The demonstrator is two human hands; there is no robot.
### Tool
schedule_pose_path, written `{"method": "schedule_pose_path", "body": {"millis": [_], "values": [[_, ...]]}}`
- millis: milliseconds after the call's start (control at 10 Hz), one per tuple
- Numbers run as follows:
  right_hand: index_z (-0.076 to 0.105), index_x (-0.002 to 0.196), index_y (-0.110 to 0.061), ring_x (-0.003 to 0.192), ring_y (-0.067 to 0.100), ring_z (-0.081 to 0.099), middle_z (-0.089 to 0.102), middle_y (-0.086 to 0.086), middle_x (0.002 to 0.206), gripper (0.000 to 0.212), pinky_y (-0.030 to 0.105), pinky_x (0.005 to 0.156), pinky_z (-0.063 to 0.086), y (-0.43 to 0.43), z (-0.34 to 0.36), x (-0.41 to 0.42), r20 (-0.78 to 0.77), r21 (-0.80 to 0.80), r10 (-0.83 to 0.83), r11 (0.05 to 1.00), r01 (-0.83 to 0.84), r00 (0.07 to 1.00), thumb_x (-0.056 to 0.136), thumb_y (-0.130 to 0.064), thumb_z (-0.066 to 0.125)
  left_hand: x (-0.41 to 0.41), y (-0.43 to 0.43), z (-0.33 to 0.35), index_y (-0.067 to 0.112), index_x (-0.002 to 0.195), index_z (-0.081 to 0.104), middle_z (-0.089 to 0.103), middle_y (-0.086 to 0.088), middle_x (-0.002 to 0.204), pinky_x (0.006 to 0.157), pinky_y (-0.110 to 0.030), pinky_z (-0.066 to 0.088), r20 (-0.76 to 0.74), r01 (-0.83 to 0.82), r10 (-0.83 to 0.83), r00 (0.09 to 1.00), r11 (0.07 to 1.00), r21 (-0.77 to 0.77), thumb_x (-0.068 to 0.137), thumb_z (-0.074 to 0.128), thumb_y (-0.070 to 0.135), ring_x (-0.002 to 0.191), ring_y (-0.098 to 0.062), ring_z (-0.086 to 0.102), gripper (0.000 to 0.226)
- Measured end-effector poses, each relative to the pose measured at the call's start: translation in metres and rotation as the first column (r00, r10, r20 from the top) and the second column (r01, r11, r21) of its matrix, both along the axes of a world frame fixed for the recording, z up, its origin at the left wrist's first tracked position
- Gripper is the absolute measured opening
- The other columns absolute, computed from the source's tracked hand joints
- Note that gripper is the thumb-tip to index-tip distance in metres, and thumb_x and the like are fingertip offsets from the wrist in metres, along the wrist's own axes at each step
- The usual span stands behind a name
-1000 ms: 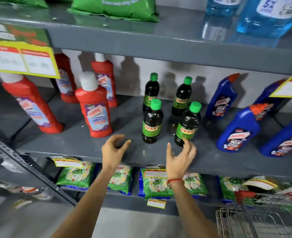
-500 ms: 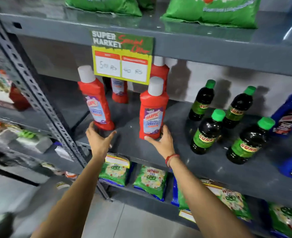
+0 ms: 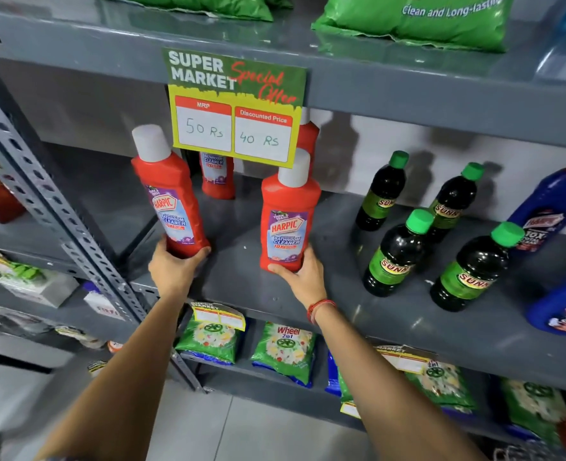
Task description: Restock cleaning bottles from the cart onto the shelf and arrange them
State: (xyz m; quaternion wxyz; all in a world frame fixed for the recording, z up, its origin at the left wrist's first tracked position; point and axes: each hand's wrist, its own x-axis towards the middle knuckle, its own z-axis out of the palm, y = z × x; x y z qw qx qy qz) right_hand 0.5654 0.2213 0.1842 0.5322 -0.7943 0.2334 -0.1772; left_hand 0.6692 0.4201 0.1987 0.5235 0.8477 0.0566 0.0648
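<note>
red bathroom-cleaner bottles are being straightened at the shelf (image 3: 358,314) front; the left bottle (image 3: 170,194), tilted, is gripped at its base by the left hand (image 3: 175,271); the right bottle (image 3: 288,214), upright, by the right hand (image 3: 303,277); black bottles (image 3: 398,251) stand alongside; restocking looks largely done; the cart is unseen.

the hanging green and yellow paper price sign (image 3: 234,108) hides the tops of two red plastic bottles (image 3: 217,178) at the grey metal shelf's (image 3: 358,314) back edge. blue plastic bottles (image 3: 564,304) at its right end are cut off by the frame.
</note>
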Motion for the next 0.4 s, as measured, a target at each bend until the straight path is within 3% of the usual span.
{"method": "schedule_pose_path", "body": {"millis": [200, 400], "values": [[0.052, 0.117, -0.01, 0.104, 0.031, 0.06, 0.064, 0.017, 0.113, 0.067, 0.047, 0.092, 0.051, 0.0108, -0.003, 0.002, -0.014, -0.048, -0.059, 0.997, 0.059, 0.998, 0.062, -0.034, 0.082, -0.0002, 0.0001, 0.001, 0.008, 0.12, 0.054, 0.066, -0.016, 0.119, 0.094, -0.041, 0.048, 0.001, 0.004, -0.004, 1.0, 1.0, -0.003, 0.058, 0.084, 0.034, 0.108, -0.032, 0.062, 0.073], [0.051, 0.12, -0.01, 0.108, 0.03, 0.059, 0.064, 0.015, 0.117, 0.07, 0.047, 0.095, 0.05, 0.0114, -0.0027, 0.0032, 0.007, -0.053, -0.056, 0.997, 0.056, 0.998, 0.061, -0.034, 0.082, -0.0051, -0.0009, 0.0042, 0.007, 0.121, 0.053, 0.064, -0.017, 0.121, 0.096, -0.041, 0.047, 0.008, 0.009, -0.009, 1.0, 1.0, -0.024, 0.06, 0.084, 0.03, 0.11, -0.033, 0.06, 0.072]]}}
